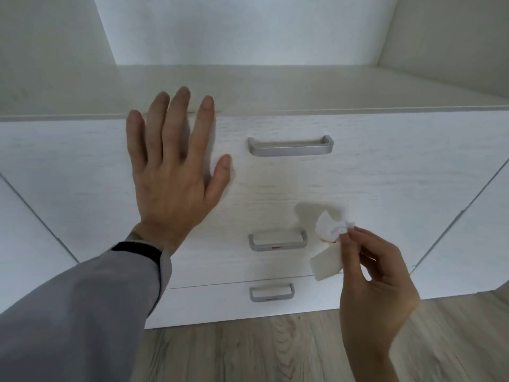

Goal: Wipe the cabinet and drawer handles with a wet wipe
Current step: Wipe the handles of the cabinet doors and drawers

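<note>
Left hand point(170, 172): fingers spread flat against top drawer front point(385, 175); right hand point(377, 274): fingertips pinched on crumpled white wet wipe point(329, 244).

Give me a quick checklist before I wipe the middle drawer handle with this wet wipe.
1. Wet wipe pinched in right hand: ok.
2. Middle handle unobstructed: ok.
3. Wipe touching that handle: not ok, it hangs just right of it.
4. Left hand flat on top drawer front, clear of handles: ok.
5. Clean wipe surface: not ok, reddish stain showing.
6. Wipe still moist: cannot tell.
</note>
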Available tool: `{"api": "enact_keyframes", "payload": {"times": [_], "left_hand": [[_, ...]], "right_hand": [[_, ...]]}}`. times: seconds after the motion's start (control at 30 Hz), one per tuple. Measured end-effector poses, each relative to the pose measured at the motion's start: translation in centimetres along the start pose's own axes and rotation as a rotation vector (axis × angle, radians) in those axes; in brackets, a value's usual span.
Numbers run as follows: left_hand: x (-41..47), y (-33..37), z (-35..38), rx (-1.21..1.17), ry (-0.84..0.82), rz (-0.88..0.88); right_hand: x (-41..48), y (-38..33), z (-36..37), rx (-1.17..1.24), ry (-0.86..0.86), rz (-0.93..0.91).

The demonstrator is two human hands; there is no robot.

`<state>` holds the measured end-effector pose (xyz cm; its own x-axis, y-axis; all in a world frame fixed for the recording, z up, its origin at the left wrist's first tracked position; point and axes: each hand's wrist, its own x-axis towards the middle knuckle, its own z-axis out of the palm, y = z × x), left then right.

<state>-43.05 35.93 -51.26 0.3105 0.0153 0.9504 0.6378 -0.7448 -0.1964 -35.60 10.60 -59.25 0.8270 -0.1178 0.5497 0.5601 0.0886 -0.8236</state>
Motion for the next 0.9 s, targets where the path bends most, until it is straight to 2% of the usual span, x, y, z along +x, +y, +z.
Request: {"api": "enact_keyframes", "payload": {"times": [0.23, 0.43, 0.67, 0.9], "left_hand": [[0.0, 0.0, 0.1, 0.006, -0.001, 0.011], [-0.1, 0.0, 0.2, 0.013, 0.013, 0.022], [-0.3, 0.0, 0.6, 0.028, 0.035, 0.02], [-0.2, -0.1, 0.6, 0.057, 0.046, 0.025]], "right_hand": [[1.2, -2.8, 1.9, 0.043, 0.01, -0.122], [-0.9, 0.0, 1.4, -0.02, 0.038, -0.07], [-3.8, 4.5, 2.2, -0.111, -0.176, -0.112], [-5.0, 5.8, 4.5, -0.089, -0.181, -0.144]]}}
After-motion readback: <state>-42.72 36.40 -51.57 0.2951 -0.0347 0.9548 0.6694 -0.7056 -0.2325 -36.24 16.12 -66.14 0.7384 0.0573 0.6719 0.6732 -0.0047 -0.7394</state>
